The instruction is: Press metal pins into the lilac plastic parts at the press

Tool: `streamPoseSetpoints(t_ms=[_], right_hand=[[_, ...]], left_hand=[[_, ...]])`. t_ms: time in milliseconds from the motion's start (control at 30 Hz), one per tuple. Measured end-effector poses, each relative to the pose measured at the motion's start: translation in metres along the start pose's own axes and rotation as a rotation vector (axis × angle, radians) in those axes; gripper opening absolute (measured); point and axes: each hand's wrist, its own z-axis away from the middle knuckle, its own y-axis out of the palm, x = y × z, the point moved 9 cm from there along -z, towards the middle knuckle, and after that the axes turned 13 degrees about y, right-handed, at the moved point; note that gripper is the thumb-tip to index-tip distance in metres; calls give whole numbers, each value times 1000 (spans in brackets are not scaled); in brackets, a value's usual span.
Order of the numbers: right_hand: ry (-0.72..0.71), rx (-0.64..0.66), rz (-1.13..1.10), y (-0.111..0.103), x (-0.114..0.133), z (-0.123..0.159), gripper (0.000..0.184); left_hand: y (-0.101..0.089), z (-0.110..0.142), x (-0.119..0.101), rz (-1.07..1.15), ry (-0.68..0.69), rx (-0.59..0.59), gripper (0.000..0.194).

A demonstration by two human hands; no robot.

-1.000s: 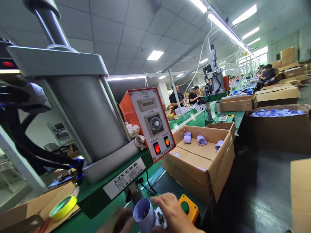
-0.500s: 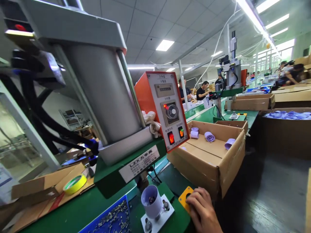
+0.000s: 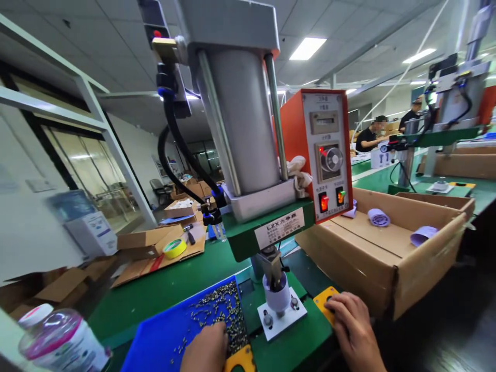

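My right hand (image 3: 355, 326) lies on a yellow button plate (image 3: 321, 299), fingers bent over its dark button and holding nothing. My left hand (image 3: 206, 347) is a closed fist over the near edge of a blue tray (image 3: 155, 333) of small metal rivets (image 3: 228, 305), close beside a second yellow plate (image 3: 245, 356). Its fingertips are hidden, as is anything in them. Between my hands, a rolled lilac band (image 3: 277, 297) stands upright on a white bolted plate (image 3: 284, 325). The metal ram (image 3: 272, 266) of a press (image 3: 248, 119) reaches down inside it.
An orange control box (image 3: 331, 155) with lit switches is fixed to the press. Right of it, a cardboard box (image 3: 356, 274) contains lilac rolls (image 3: 378, 217). Yellow tape (image 3: 175, 248) lies on cardboard at left, and a bottle (image 3: 62, 341) stands near the front. A co-worker (image 3: 371, 137) sits farther back.
The view has swung left. My left hand has come into view over the blue tray. The ram is now down inside the lilac roll, which showed open-topped before. My right hand stays on its button plate.
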Motion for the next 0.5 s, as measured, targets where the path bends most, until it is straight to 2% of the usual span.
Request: streamPoseSetpoints(t_ms=[67,167,300,433,500], right_hand=[[-13,-11,23,0,-1,0,19],[11,28,54,3,-7,-2,21],[139,102,-40,5,-12,-13,25],[310,157,-256,10,8,-35,29],[376,221,-404,19,27,-50,40]], left_hand=[[1,-8,-13,16,53,26,31],[2,-16,-27,52,72,2,30],[7,-21,-31,175,77,-65,32],[9,-22,-20,196,-11,-131,29],[8,-20,-19,229,-27,-143,28]])
